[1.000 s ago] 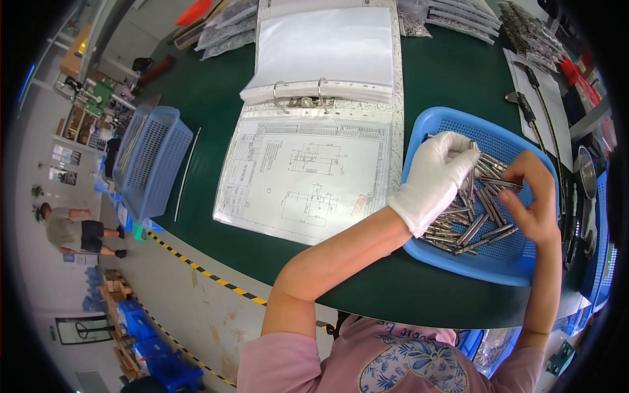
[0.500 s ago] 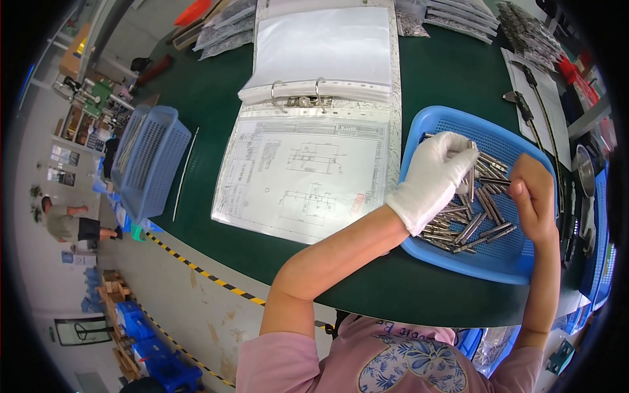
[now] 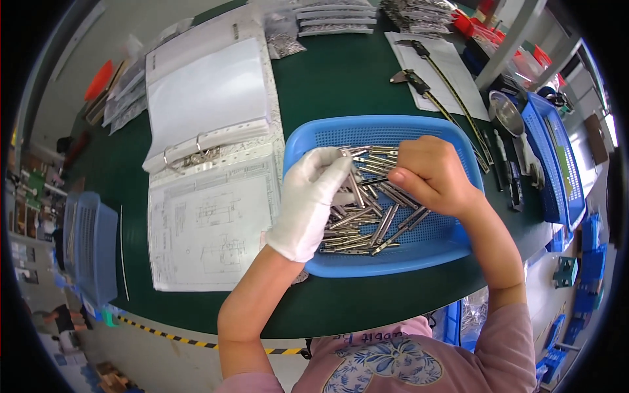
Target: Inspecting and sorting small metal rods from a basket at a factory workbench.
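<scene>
My left hand [image 3: 306, 200], in a white glove, is closed on a slim metal pin [image 3: 356, 188], held upright between thumb and fingers over a blue plastic basket [image 3: 386, 266]. Several similar shiny metal pins [image 3: 359, 229] lie loose in the basket, some with small holes or slots. My bare right hand [image 3: 432, 173] is curled into a fist above the basket's right half, thumb pointing left. A thin dark tip shows beside that thumb, but I cannot tell whether the hand holds it or it lies among the pins.
An open ring binder with a drawing sheet [image 3: 216, 229] lies left of the basket. Two calipers [image 3: 426, 92] rest on white paper behind it. A metal bowl [image 3: 506, 112] and another blue basket [image 3: 557, 164] stand at the right. Bagged parts [image 3: 335, 16] are stacked at the back.
The view has swung to the right, so basket and binder sit further left in the picture. Both hands stay over the basket, the left still gripping the pin.
</scene>
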